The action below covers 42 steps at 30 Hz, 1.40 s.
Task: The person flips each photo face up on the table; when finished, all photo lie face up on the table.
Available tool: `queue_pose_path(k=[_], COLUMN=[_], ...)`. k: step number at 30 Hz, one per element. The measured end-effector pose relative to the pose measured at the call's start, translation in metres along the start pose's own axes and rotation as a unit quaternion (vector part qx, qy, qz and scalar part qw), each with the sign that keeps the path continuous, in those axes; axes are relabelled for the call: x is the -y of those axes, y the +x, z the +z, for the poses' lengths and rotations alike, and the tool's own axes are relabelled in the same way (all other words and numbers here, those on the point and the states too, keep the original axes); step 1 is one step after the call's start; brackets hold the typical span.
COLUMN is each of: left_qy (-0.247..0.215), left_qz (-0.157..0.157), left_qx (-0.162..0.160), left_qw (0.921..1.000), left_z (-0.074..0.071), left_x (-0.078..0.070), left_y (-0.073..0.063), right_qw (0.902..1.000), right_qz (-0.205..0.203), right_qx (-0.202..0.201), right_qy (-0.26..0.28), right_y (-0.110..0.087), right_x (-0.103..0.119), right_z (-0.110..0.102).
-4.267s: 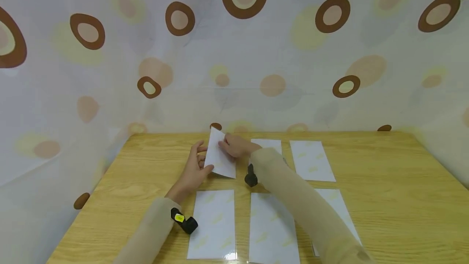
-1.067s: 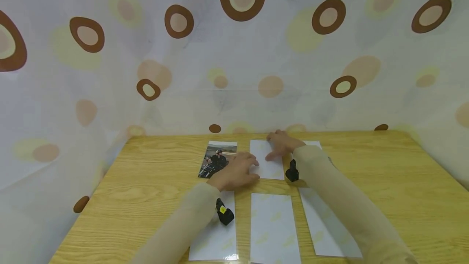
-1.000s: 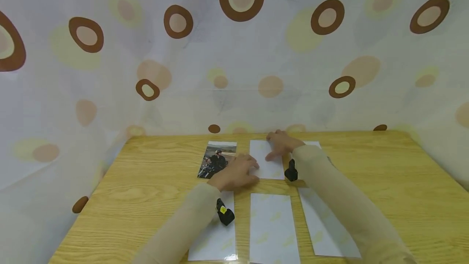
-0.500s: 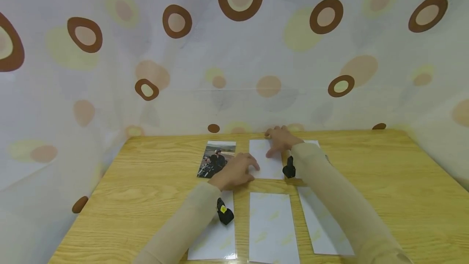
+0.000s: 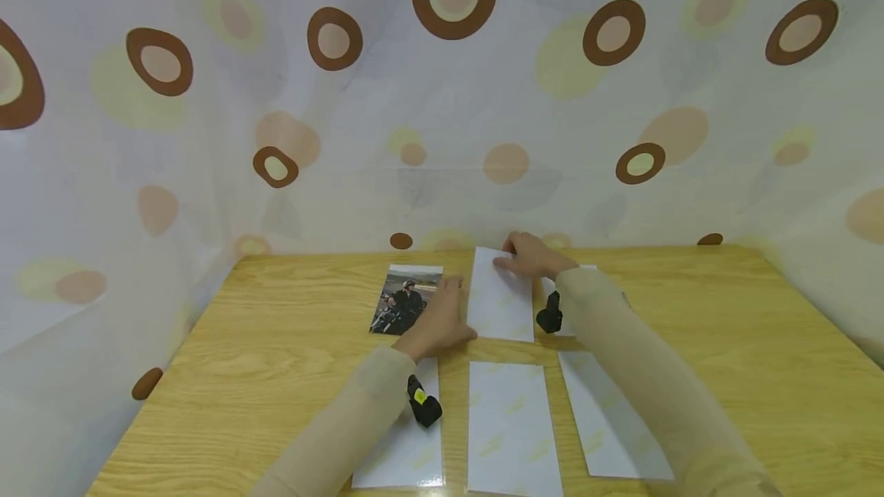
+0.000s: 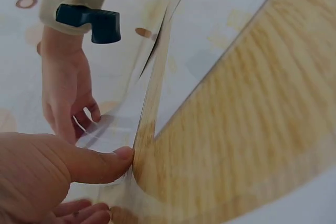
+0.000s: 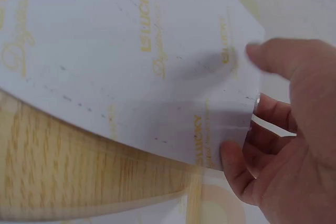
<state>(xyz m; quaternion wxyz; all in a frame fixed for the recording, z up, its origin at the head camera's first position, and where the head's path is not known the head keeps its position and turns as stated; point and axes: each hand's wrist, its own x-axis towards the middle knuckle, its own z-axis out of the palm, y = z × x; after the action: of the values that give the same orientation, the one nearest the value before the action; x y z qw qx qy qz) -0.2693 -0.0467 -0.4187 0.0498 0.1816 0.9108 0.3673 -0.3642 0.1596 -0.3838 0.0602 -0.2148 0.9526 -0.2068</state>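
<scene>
A white-backed photo print (image 5: 500, 301) with pale yellow lettering is lifted slightly off the table at its far end, printed side hidden. My right hand (image 5: 530, 255) pinches its far right corner; in the right wrist view the thumb (image 7: 278, 56) lies over the sheet's edge and the other fingers curl at the border. At the left edge my left hand (image 5: 440, 319) is spread, and in the left wrist view its thumb (image 6: 102, 165) touches the sheet's edge. Left of that hand lies a face-up photo (image 5: 399, 304) of a helmeted rider on a motorcycle, partly covered.
Nearer to me lie more white-backed prints: a left one (image 5: 407, 451) partly under my left sleeve, a middle one (image 5: 512, 428) and a right one (image 5: 608, 420). Another print (image 5: 566, 320) is mostly behind my right wrist. A patterned curtain (image 5: 511, 98) hangs behind the wooden table (image 5: 290, 343).
The left back photo was turned face up. Both hands moved to the middle back print, and just now my right hand has raised its far end while the left shifted slightly left.
</scene>
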Motion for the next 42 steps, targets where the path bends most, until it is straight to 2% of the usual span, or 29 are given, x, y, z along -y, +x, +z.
queue_pose_path(k=[5,9,15,17,18,20,23,26,30,34,36,39,42], left_qy=[-0.075,-0.117,-0.227,-0.254,-0.256,-0.252,-0.241,-0.226,-0.207,-0.196,-0.18,-0.119,-0.065], left_qz=[-0.002,-0.012,-0.032,-0.03,-0.028,-0.022,-0.001,0.021,0.051,0.09,0.119,0.18,0.197], left_qx=[-0.031,-0.056,-0.092,-0.102,-0.105,-0.107,-0.101,-0.084,-0.046,-0.006,0.013,0.033,0.061], left_qw=[0.9967,0.9914,0.9689,0.9614,0.9606,0.9616,0.9653,0.9703,0.976,0.9764,0.9763,0.9758,0.9764], left_z=[0.006,0.008,0.002,0.0,-0.001,-0.001,0.002,0.004,0.003,-0.003,-0.005,-0.004,0.0], left_x=[0.0,-0.005,-0.023,-0.028,-0.03,-0.032,-0.032,-0.033,-0.034,-0.037,-0.037,-0.034,-0.03], left_y=[0.001,-0.001,0.001,0.002,0.003,0.004,0.004,0.003,0.0,0.002,0.005,0.009,0.012], right_qw=[0.9984,0.9978,0.9973,0.9967,0.9963,0.9935,0.9818,0.9707,0.9662,0.9629,0.9631,0.9667,0.9718], right_qz=[0.027,0.015,-0.006,-0.001,0.004,0.022,0.058,0.076,0.081,0.069,0.062,0.062,0.064], right_qx=[0.012,0.005,-0.053,-0.057,-0.054,-0.036,0.005,0.038,0.056,0.053,0.046,0.034,0.028], right_qy=[0.047,0.065,0.051,0.058,0.067,0.106,0.181,0.225,0.238,0.256,0.257,0.246,0.225], right_y=[-0.002,-0.004,-0.011,-0.015,-0.017,-0.021,-0.027,-0.031,-0.034,-0.036,-0.037,-0.039,-0.043], right_x=[-0.001,-0.001,0.006,0.01,0.013,0.018,0.025,0.03,0.033,0.033,0.032,0.028,0.024], right_z=[0.001,0.005,0.004,0.002,0.001,0.0,0.0,0.001,-0.001,-0.008,-0.013,-0.017,-0.017])
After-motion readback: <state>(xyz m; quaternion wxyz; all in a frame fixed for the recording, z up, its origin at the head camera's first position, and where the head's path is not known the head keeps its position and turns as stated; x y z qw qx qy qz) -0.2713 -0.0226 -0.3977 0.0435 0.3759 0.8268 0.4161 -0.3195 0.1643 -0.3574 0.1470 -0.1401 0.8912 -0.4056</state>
